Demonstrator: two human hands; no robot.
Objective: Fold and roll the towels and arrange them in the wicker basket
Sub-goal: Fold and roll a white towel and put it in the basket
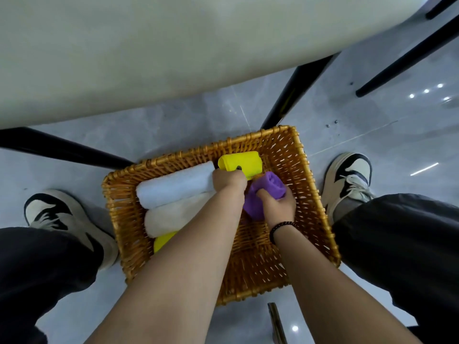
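Wicker basket (308,194) on grey floor (173,125) between the person's two shoes, honey-orange weave, rectangular, open top, sits at about 6 o'clock of the frame centre. Inside: white rolled towel (173,187) lying at 10 o'clock of the basket middle, a second cream-white roll (173,217) touching it just below, both fluffy and thick. A yellow roll (244,161) at 12 o'clock against the far wall, smooth, tight. Another yellow towel end (162,240) peeks out at 8 o'clock, mostly hidden by the left forearm. Purple towel (267,187) rolled, spiral end facing up and right, near basket centre, just below the yellow roll. Right hand (279,206), bead bracelet on wrist, fingers wrapped closed around the purple roll. Left hand (228,181) curled, knuckles up, pressed at the junction of white roll, yellow roll and purple roll; what it grips, cannot tell. Pale table top (149,53) fills 12 o'clock.
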